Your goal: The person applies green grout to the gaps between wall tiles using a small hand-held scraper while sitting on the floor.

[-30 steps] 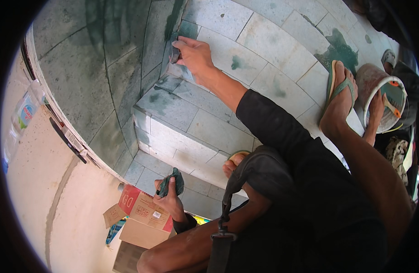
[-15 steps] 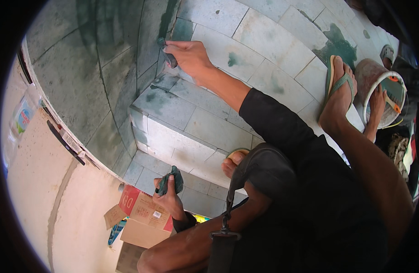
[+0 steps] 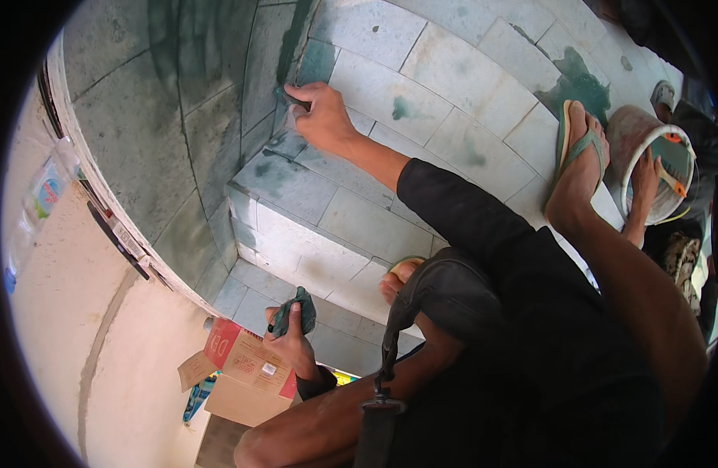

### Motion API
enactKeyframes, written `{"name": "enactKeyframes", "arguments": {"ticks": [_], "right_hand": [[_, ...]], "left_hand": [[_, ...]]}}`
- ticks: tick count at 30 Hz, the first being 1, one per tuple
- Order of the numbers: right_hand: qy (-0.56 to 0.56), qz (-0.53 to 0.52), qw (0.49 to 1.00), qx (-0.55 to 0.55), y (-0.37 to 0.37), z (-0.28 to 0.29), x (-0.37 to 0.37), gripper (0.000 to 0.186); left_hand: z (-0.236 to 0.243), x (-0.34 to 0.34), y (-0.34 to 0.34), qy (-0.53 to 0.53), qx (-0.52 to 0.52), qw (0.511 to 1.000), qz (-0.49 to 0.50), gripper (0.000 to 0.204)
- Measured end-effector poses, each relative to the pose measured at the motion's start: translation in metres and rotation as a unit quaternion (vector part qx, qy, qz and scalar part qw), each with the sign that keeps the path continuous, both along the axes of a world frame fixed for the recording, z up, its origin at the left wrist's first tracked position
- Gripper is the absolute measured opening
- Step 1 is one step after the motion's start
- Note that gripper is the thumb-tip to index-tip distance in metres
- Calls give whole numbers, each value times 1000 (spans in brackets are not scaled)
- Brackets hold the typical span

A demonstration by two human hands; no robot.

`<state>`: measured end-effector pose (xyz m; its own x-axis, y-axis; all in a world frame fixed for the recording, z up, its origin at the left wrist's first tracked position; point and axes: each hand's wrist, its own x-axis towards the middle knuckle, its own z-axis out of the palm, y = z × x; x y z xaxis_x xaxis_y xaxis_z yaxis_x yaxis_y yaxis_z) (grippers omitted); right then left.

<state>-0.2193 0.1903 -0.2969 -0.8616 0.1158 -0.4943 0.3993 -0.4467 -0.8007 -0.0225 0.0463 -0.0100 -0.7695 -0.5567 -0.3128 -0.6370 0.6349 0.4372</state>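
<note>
My right hand (image 3: 324, 117) is closed on a small dark tool (image 3: 295, 97), its kind mostly hidden by the fingers. The tool touches the inner corner where the grey wall tiles (image 3: 211, 117) meet the tiled step (image 3: 296, 183), which bears wet dark-green smears. Lower down, my left hand (image 3: 291, 339) grips a crumpled dark-green cloth (image 3: 293, 312), held above the lower tiles and beside the cardboard box. One sandalled foot (image 3: 585, 144) of mine rests on the upper tiles; the toes of the other show by the step's edge.
At right, a co-worker's hand (image 3: 646, 183) reaches to a white bucket (image 3: 636, 132) with an orange-and-green brush (image 3: 673, 179). An opened cardboard box (image 3: 250, 382) sits below my left hand. A plastic bottle (image 3: 43, 195) and a black strip (image 3: 113, 234) lie at left.
My right hand has shifted slightly right and down along the corner, and its wrist has turned, so less of the tool shows. My left hand and the cloth stay nearly where they were.
</note>
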Motion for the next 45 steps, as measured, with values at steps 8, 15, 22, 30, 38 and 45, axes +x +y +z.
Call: {"name": "enactKeyframes", "arguments": {"ticks": [8,15,22,30,38,45], "right_hand": [[-88,-101,988,-72,19,7,-6,43],[-39,-162,986,7,31,19,-34,42],[44,-56,988,135,14,-15,-3,40],[74,-106,980,150,48,-4,-37,41],[81,14,983,161,6,-13,10,43],[83,77,990,88,89,65,9,38]], "left_hand": [[6,0,3,12,11,1000,-3,11],[-1,-4,4,13,8,1000,-9,12],[4,-4,3,-8,2,1000,-7,11],[2,0,2,-5,5,1000,-15,10],[7,-3,3,4,-1,1000,-10,14],[20,2,8,120,130,984,4,17]]}}
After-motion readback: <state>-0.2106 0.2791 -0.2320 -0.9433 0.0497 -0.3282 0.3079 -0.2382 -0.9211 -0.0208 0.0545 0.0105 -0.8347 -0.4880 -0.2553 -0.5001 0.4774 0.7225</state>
